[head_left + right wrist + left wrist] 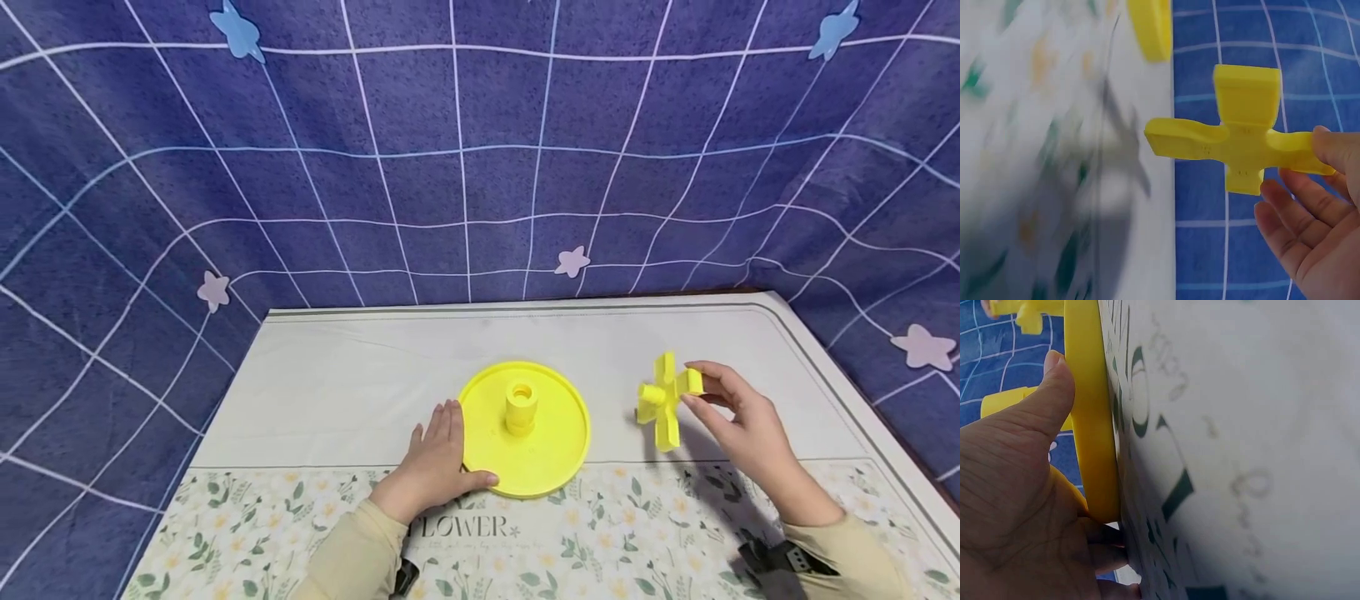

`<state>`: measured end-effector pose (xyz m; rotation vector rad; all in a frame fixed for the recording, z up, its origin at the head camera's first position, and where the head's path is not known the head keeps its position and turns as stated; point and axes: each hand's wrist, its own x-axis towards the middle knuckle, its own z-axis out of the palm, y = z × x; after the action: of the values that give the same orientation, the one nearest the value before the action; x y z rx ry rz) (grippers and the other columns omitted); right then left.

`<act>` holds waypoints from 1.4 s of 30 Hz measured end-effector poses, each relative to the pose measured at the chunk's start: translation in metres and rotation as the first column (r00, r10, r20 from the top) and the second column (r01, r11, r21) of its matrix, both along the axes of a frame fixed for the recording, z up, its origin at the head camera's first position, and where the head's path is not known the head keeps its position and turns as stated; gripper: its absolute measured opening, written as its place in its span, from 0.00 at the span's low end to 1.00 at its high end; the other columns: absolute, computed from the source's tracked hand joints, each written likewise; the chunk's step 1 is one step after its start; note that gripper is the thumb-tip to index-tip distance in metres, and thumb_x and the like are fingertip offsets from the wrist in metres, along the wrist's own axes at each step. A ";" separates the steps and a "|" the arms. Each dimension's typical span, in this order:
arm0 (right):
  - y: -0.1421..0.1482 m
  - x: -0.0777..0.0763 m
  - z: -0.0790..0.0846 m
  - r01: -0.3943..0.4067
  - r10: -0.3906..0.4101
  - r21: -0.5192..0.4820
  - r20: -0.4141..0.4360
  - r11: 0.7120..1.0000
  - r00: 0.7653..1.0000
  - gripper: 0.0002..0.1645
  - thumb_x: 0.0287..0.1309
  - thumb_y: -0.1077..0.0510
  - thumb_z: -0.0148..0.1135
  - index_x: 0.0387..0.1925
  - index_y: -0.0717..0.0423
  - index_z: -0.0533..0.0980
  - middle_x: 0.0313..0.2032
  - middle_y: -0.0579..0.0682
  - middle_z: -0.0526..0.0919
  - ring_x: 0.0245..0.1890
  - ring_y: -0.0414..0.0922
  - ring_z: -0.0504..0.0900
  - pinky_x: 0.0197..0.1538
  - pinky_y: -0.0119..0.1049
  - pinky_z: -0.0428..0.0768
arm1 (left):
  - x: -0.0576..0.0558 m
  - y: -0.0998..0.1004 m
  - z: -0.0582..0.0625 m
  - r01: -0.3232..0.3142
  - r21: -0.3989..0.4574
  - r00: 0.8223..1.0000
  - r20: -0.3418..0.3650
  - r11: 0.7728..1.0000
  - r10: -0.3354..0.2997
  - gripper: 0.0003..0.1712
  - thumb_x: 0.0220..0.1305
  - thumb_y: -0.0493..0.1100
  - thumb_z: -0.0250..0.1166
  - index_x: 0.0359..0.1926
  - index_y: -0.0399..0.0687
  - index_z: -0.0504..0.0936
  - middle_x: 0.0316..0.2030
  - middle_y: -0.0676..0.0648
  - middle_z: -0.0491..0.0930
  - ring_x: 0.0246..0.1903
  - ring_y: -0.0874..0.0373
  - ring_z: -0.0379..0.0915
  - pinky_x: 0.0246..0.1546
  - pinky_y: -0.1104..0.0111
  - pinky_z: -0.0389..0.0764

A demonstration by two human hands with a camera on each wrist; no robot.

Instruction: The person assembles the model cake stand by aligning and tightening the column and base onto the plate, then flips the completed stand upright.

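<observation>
A round yellow tray point(487, 450) with a raised rim lies flat on the table, and a short hollow post point(521, 408) stands at its centre. My left hand point(431, 467) rests at the tray's left side, fingers straight along the rim and thumb against its front edge. In the left wrist view the thumb point(1054, 394) touches the yellow rim. To the right, above the table, my right hand point(738, 417) pinches one arm of a yellow cross-shaped piece point(666, 404). A peg sticks out of its middle toward the tray. The right wrist view shows the cross piece's point(1247, 144) flat back.
A floral cloth point(600, 533) printed with "FLOWER" covers the near part of the white table point(360, 367). Blue grid-patterned fabric point(495, 183) with star shapes hangs behind and at both sides. Dark straps point(795, 558) sit at the wrists.
</observation>
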<state>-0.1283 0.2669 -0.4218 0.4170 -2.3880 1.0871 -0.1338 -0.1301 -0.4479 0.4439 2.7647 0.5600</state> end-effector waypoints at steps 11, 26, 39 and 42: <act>-0.037 -0.006 0.013 -0.111 0.107 -0.046 -0.076 0.993 0.991 0.37 0.49 0.79 0.66 0.62 0.61 0.72 0.42 0.56 0.85 0.44 0.29 0.78 0.46 0.19 0.75 | -0.002 0.002 -0.003 0.013 -0.002 1.000 0.005 1.000 -0.013 0.68 0.56 0.70 0.64 0.74 0.29 0.39 0.75 0.32 0.38 0.74 0.40 0.32 0.69 0.41 0.42; -0.094 -0.027 0.024 -0.265 0.259 -0.012 -0.183 0.964 0.948 0.32 0.49 0.78 0.67 0.58 0.64 0.74 0.50 0.55 0.82 0.45 0.37 0.80 0.46 0.28 0.79 | -0.004 -0.001 -0.004 0.015 -0.021 1.000 -0.001 1.000 -0.015 0.69 0.56 0.72 0.62 0.75 0.31 0.38 0.75 0.34 0.36 0.74 0.41 0.30 0.69 0.42 0.41; -0.150 -0.038 0.033 -0.282 0.407 0.391 -0.285 0.876 0.868 0.22 0.70 0.52 0.55 0.62 0.51 0.74 0.49 0.51 0.81 0.50 0.49 0.80 0.46 0.45 0.82 | -0.002 0.001 -0.003 0.009 -0.043 1.000 0.023 0.999 -0.008 0.70 0.55 0.75 0.60 0.75 0.31 0.36 0.75 0.33 0.36 0.74 0.41 0.30 0.69 0.42 0.41; -0.159 -0.037 0.035 -0.277 0.437 0.460 -0.290 0.844 0.851 0.23 0.63 0.57 0.62 0.60 0.48 0.76 0.47 0.51 0.80 0.47 0.49 0.80 0.46 0.43 0.82 | -0.002 0.000 -0.001 0.003 -0.051 1.000 0.021 0.999 -0.002 0.70 0.55 0.74 0.61 0.75 0.31 0.36 0.75 0.33 0.36 0.74 0.41 0.30 0.69 0.42 0.42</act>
<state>-0.1653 0.1080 -0.3869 1.1631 -2.2033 0.5602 -0.1353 -0.1301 -0.4491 0.4270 2.7517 0.4900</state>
